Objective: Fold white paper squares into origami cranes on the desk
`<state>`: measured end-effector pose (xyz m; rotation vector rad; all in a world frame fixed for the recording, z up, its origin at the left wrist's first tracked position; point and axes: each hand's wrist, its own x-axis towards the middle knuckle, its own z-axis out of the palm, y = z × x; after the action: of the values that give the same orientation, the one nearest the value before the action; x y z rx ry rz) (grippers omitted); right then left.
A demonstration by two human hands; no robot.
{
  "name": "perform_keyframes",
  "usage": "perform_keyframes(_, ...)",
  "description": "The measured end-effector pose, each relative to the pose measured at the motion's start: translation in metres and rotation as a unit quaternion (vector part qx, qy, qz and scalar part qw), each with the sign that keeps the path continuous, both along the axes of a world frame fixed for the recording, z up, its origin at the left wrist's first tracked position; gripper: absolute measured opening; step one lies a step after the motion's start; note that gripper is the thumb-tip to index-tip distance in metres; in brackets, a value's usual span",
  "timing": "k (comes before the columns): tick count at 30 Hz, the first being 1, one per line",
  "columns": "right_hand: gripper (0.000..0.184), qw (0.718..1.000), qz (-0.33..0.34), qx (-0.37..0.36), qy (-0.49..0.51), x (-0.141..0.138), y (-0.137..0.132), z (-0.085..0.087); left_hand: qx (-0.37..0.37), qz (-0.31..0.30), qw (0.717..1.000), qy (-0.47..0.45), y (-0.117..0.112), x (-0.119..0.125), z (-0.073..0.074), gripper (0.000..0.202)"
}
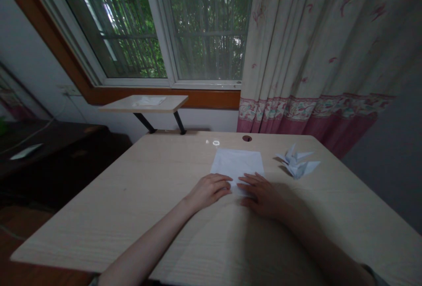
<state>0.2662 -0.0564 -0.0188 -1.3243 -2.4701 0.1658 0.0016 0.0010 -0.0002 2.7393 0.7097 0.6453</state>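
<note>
I observed the left hand (212,190) and right hand (262,193) loosely open, resting on white paper (236,160); origami cranes (299,170) stood at its three o'clock.

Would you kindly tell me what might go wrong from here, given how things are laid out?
The white paper lies under the left hand and right hand, so uneven pressure might skew or crease it.

The folded paper birds sit just beyond the right hand, near the right edge of the table; a wide sweep could knock or crush them.
</note>
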Motion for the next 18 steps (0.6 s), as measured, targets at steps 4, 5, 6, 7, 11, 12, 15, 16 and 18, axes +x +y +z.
perform_keyframes(4, 0.038, 1.000, -0.007, -0.001, 0.016, 0.0006, 0.0008, -0.0007, -0.009, 0.029, 1.000, -0.004, -0.0004, 0.0020, 0.0011, 0.025)
perform_keyframes(5, 0.039, 1.000, -0.010, 0.003, 0.025, 0.0009, 0.0010, -0.0011, -0.010, 0.038, 0.999, -0.004, -0.0004, 0.0024, 0.0012, 0.026)
perform_keyframes(6, 0.039, 0.999, -0.014, 0.009, 0.036, 0.0012, 0.0012, -0.0016, -0.011, 0.048, 0.999, -0.003, -0.0003, 0.0027, 0.0012, 0.027)
perform_keyframes(7, 0.040, 0.999, -0.019, 0.018, 0.048, 0.0016, 0.0013, -0.0020, -0.010, 0.057, 0.998, -0.002, -0.0001, 0.0028, 0.0009, 0.027)
perform_keyframes(11, 0.038, 0.991, -0.066, 0.076, 0.092, 0.0035, 0.0011, -0.0022, 0.005, 0.090, 0.996, 0.005, 0.0010, 0.0030, -0.0007, 0.027)
perform_keyframes(12, 0.038, 0.988, -0.081, 0.087, 0.095, 0.0040, 0.0011, -0.0021, 0.008, 0.095, 0.995, 0.007, 0.0011, 0.0031, -0.0008, 0.027)
perform_keyframes(15, 0.039, 0.983, -0.127, 0.101, 0.084, 0.0056, 0.0024, -0.0029, 0.010, 0.108, 0.994, 0.010, 0.0009, 0.0035, -0.0001, 0.025)
perform_keyframes(16, 0.040, 0.980, -0.145, 0.106, 0.080, 0.0061, 0.0034, -0.0038, 0.007, 0.110, 0.994, 0.011, 0.0008, 0.0036, 0.0004, 0.025)
perform_keyframes(18, 0.038, 0.972, -0.184, 0.121, 0.085, 0.0067, 0.0063, -0.0063, 0.002, 0.110, 0.994, 0.010, 0.0007, 0.0037, 0.0013, 0.025)
